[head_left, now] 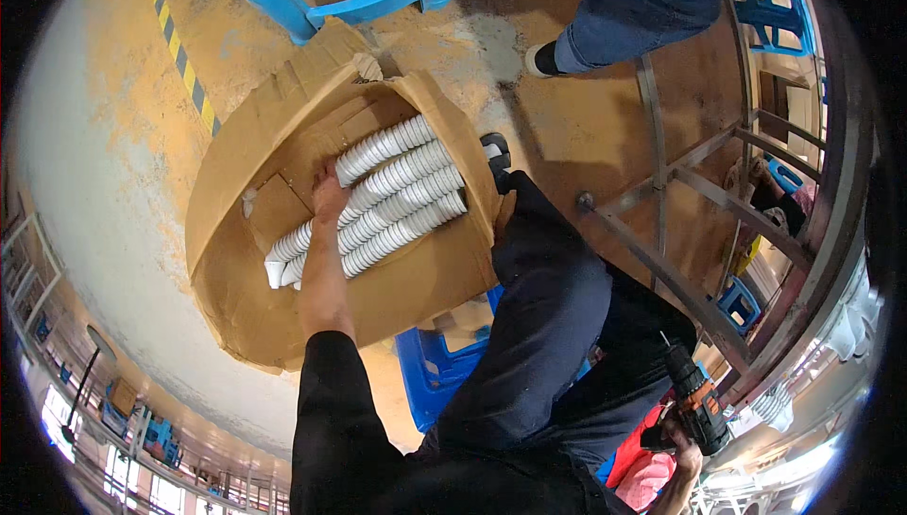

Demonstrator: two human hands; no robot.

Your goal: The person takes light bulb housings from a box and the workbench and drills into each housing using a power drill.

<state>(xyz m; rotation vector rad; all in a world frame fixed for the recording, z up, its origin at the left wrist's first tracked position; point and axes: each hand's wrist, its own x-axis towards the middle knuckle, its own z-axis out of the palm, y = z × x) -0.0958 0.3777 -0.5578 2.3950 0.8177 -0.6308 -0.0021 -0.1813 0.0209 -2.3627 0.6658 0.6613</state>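
Note:
In the open cardboard box (425, 302) lie several long rows of nested, ribbed white cup-shaped pieces (402, 180). My left hand (330, 196) reaches down into the box, its fingers closed at the left end of the uppermost row; the fingertips are partly hidden. Beneath my left wrist the lower rows run on to the left, ending in a loose-looking white piece (275, 271). At the lower right, my right hand (688, 454) is wrapped round the grip of a black and orange cordless drill (697, 400), its bit pointing up and away.
A blue plastic stool (364, 7) stands beyond the box, and another blue stool (425, 378) is under its near side. A metal frame (661, 274) rises on the right. Another person's leg in jeans (633, 19) is at the top. Red cloth (642, 463) lies near the drill.

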